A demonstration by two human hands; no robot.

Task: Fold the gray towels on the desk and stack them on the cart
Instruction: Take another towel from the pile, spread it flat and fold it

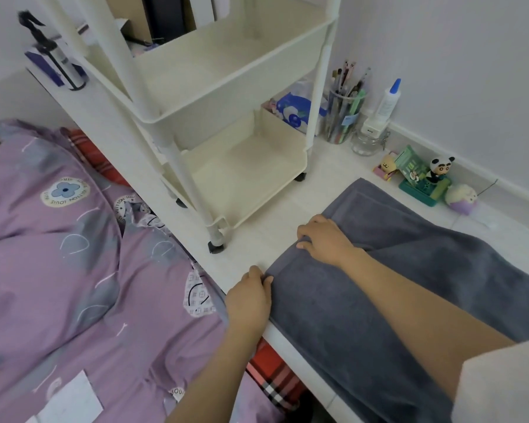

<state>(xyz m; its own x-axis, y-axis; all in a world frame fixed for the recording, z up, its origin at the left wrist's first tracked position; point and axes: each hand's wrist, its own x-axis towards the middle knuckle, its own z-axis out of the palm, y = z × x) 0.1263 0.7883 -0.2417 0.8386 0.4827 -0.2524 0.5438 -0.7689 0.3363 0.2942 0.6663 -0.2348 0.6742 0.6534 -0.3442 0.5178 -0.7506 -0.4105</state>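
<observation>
While both hands pinch its edge — gray towel (394,270) lies flat on desk (257,236).

A single wide-angle view from a camera worn on the person's head, looking forward and steeply down. It sits close over the white desk (287,227), near enough that both forearms reach in from the bottom edge. The desk runs diagonally from upper left to lower right. A cart (214,96) fills the upper centre, a wall (455,71) the upper right, a bed (74,270) the left. Straight lines bend toward the edges.
</observation>
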